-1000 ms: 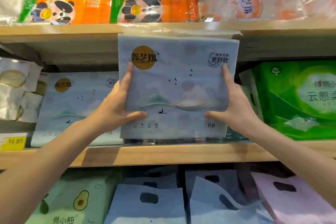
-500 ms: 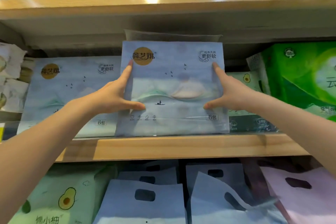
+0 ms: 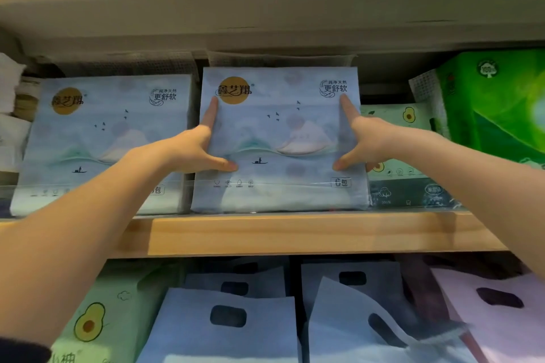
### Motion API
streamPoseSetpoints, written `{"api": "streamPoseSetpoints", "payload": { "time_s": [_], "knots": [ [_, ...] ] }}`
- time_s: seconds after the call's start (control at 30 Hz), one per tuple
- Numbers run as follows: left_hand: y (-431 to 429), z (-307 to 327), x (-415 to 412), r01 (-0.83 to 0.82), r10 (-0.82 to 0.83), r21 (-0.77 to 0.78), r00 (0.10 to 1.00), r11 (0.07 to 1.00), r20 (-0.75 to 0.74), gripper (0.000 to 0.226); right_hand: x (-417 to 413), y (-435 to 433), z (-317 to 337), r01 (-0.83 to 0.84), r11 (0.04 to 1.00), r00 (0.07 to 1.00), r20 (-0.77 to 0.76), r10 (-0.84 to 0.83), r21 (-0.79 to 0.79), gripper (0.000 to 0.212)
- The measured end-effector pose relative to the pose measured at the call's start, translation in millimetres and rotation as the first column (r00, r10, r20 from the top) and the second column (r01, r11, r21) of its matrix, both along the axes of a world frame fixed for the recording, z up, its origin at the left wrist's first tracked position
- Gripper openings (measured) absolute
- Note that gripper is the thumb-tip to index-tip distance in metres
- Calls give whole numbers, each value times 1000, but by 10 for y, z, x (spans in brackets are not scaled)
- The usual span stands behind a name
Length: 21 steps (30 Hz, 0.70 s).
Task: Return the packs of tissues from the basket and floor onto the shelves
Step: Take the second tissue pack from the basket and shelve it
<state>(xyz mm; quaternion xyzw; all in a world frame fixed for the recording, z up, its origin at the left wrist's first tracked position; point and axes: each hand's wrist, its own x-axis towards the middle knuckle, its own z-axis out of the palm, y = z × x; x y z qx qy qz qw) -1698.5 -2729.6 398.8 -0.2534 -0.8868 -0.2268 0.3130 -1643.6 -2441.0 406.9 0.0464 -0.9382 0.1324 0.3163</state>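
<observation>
A wooden shelf (image 3: 295,233) of paper goods fills the view, with a second board above it and pale blue handled bags (image 3: 224,327) standing in the row below. Two bare forearms reach up and forward from the lower corners, converging on a blue pack of tissues (image 3: 280,138) that stands upright at the shelf's middle, its bottom edge at the front lip. A matching pack (image 3: 103,141) stands just beside it on the left; an avocado-print pack (image 3: 395,127) and a bright green pack (image 3: 501,112) sit to the right. The left hand (image 3: 188,150) presses the pack's left edge and the right hand (image 3: 371,141) its right edge, so the pack is held between them. Each hand is spread in an L: index finger straight up along the edge, thumb stretched flat inward across the printed front. The remaining fingers are hidden at the pack's sides.
</observation>
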Motion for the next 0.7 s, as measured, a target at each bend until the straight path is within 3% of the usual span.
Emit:
{"api": "streamPoseSetpoints", "payload": {
  "time_s": [0.3, 0.5, 0.7],
  "knots": [
    [42, -24, 67, -64, 64, 23, 998, 998, -4, 117, 6, 1, -27, -3, 1000, 1000, -19, 3, -14, 123],
    [-80, -37, 209, -55, 54, 63, 998, 997, 13, 114, 163, 12, -77, -103, 976, 995, -21, 101, -190, 113],
    [-234, -65, 476, -90, 91, 46, 996, 995, -10, 102, 381, -47, -125, -45, 984, 997, -65, 35, -171, 107]
  ]
}}
